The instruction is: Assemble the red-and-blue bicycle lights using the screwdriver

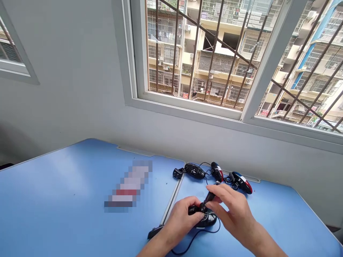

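Observation:
Near the front of the blue table, my left hand point(186, 216) is closed round a glossy black oval device point(209, 220) with a grille, fingertips pinching a small black part on top. A thin black cable point(199, 233) loops from it. Above it, my right hand point(232, 207) pinches a slim black handle-like piece point(210, 196), whose lower end meets that small part; its exact kind is hard to make out. Under my left wrist a black piece point(155, 231) is partly hidden.
Along the back edge lie similar devices: a black oval one point(194, 171), two with blue, white and red stripes point(217, 172), and a black block point(178, 173). A blurred-out flat item point(131, 185) lies left. A seam point(174, 196) splits the tabletop. Behind stands a barred window point(198, 53).

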The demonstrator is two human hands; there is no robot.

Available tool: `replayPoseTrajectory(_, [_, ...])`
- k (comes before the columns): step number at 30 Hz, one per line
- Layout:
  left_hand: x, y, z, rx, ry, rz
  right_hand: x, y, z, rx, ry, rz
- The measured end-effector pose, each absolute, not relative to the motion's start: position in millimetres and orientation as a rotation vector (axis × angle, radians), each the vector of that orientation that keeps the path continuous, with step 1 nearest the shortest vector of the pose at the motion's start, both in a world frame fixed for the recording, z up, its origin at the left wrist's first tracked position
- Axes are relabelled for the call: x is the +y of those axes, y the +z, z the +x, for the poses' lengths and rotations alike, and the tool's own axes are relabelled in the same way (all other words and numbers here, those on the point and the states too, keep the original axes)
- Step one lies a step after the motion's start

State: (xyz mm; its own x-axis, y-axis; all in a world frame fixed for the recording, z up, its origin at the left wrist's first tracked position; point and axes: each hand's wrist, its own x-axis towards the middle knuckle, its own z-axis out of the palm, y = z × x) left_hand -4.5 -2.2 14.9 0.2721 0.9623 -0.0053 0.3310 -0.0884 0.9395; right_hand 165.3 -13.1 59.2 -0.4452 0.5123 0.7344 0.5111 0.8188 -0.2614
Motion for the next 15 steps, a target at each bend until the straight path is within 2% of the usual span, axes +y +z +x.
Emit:
replayPoseTrajectory(10, [-1.0,10.6,-5.4,1.185,0.862,1.595,-17.1,69.6,172.9,-2.096,0.369,-0.877])
replayPoseTrajectory(15, [-1.1,11.4,-5.1,1.187,0.855,1.603,-15.9,67.1,169.7,-2.097,0.375,-0.832])
